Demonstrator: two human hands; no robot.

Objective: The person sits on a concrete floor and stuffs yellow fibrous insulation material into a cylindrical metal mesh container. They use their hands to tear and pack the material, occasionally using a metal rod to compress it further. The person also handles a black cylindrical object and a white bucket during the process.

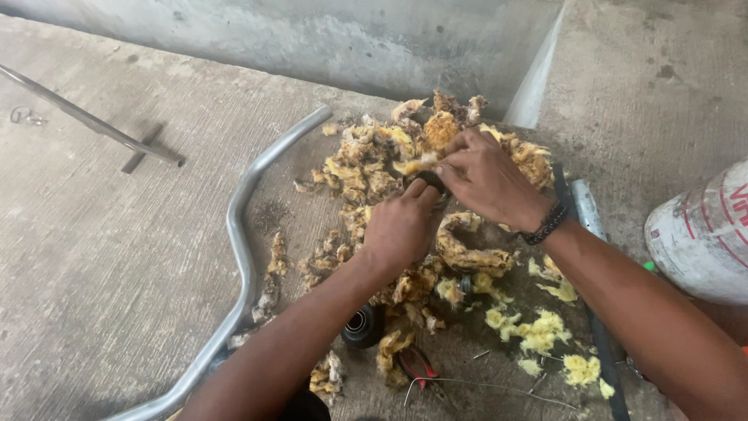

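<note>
My left hand (399, 228) is closed around a small dark object (428, 180) that sits in a heap of yellow-brown fibrous wadding (366, 171) on the concrete floor. My right hand (485, 176), with a dark bead bracelet (545, 224) at the wrist, pinches a tuft of the wadding right at that object. The hands touch each other over the heap. Most of the dark object is hidden by my fingers.
A bent grey metal tube (240, 234) curves along the left of the heap. A thin rod (86, 118) lies far left. A black ring-shaped part (363, 326), red-handled pliers (418, 363) and a wire lie near me. A dark strip (600, 335) and a white sack (701, 238) are at right.
</note>
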